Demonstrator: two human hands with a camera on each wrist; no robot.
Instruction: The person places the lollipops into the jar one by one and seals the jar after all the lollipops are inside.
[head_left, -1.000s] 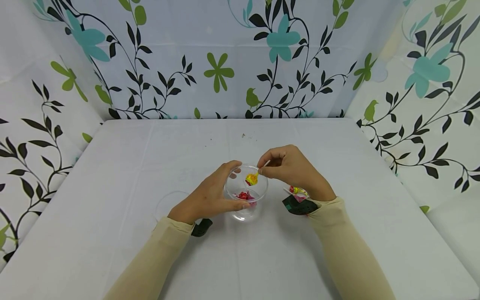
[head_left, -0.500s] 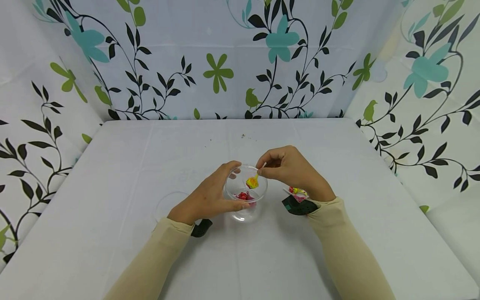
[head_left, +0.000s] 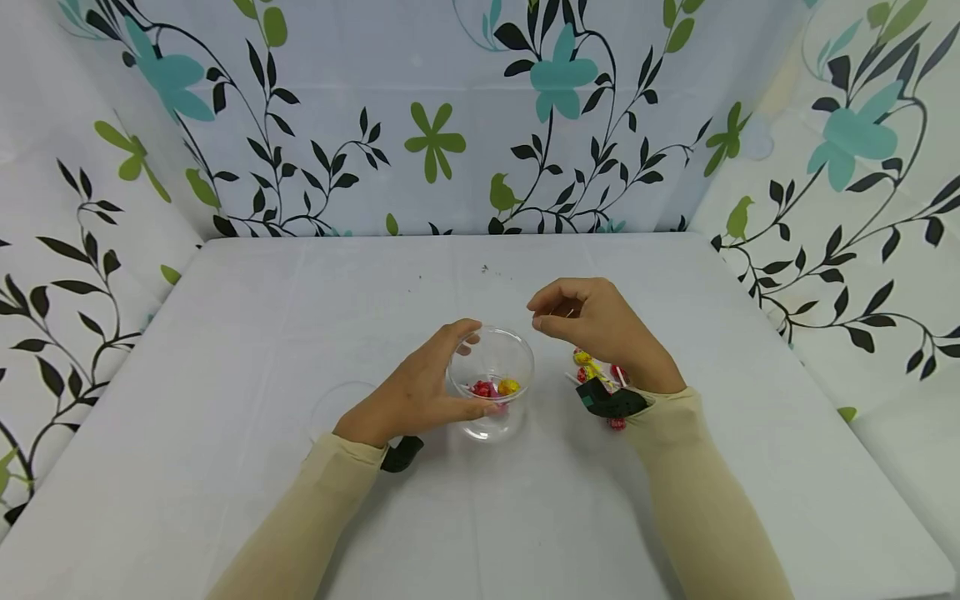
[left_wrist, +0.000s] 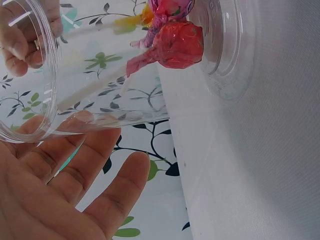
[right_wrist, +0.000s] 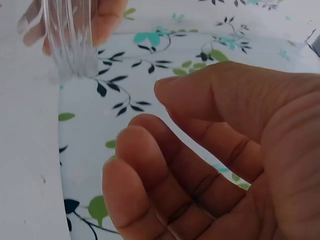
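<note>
A clear plastic jar [head_left: 491,367] stands on the table, its mouth uncovered. My left hand [head_left: 420,387] grips it near the rim, thumb on the near side and fingers round the far side. Inside the jar lie a red lollipop [left_wrist: 180,45], a pink-purple lollipop [left_wrist: 171,8] and a yellow lollipop [head_left: 509,387], low down, with their sticks pointing up towards the mouth. My right hand [head_left: 603,329] hovers right of the jar, fingers loosely curled, thumb apart from the fingertips and nothing between them.
Several wrapped lollipops [head_left: 584,374] lie in a heap on the table, partly hidden under my right wrist. A clear round lid [head_left: 333,388] lies left of the jar, partly behind my left wrist. Small dark specks dot the back of the white table [head_left: 225,333]. Patterned cloth hangs around it.
My right hand has let go of the yellow lollipop, which has dropped into the jar beside the red one. That hand has drawn back up and right. My left hand stays on the jar.
</note>
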